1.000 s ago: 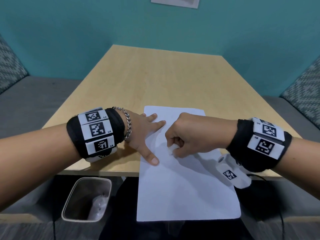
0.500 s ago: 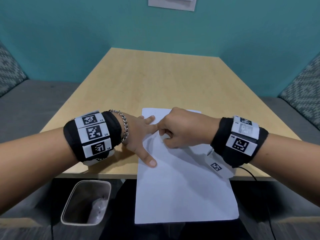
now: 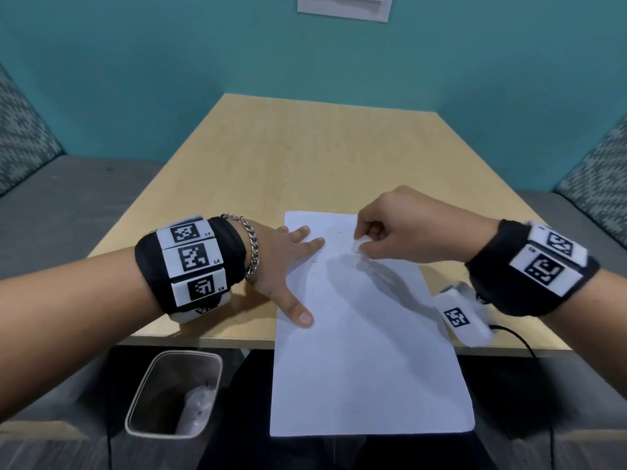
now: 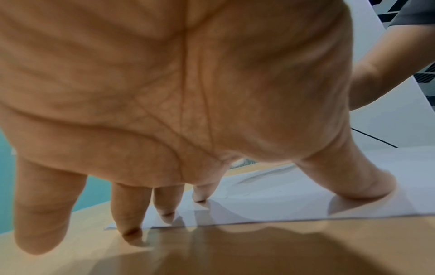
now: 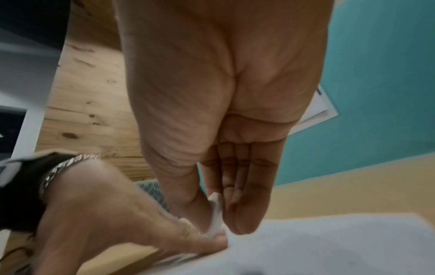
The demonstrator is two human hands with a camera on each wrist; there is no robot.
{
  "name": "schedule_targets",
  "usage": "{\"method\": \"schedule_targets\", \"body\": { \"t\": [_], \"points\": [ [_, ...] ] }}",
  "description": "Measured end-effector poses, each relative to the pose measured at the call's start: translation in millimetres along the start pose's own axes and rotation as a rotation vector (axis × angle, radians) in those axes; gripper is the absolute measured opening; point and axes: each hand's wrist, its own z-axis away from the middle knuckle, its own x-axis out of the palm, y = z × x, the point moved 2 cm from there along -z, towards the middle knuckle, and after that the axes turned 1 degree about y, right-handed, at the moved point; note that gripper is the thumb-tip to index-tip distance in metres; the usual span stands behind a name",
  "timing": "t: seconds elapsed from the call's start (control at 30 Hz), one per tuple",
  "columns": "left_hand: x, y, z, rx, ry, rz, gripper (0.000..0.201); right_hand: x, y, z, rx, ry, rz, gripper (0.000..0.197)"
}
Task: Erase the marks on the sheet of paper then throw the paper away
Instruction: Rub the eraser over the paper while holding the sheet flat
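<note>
Right hand (image 3: 400, 228) w/ eraser (image 3: 357, 245) shifted right; paper (image 3: 366, 351) faintly flecked.

The left wristband (image 3: 190, 266) tags read L3, L4, L5.

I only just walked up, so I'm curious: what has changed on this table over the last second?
The right hand, pinching a small white eraser, slid across the sheet of paper: first toward the left hand's fingers, then back to the right and toward the sheet's far edge. The left hand stayed spread flat, pressing the paper's left side to the table. The bin below did not move.
</note>
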Motion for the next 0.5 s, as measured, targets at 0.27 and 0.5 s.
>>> {"method": "schedule_targets", "body": {
  "t": [0.27, 0.5],
  "points": [
    [5, -3, -3, 0.006, 0.013, 0.017, 0.14, 7, 4, 47, 0.034, -0.039, -0.084, 0.02],
    [3, 1, -5, 0.042, 0.084, -0.048, 0.146, 25, -8, 63, 0.042, -0.118, -0.102, 0.01]
  ]
}}
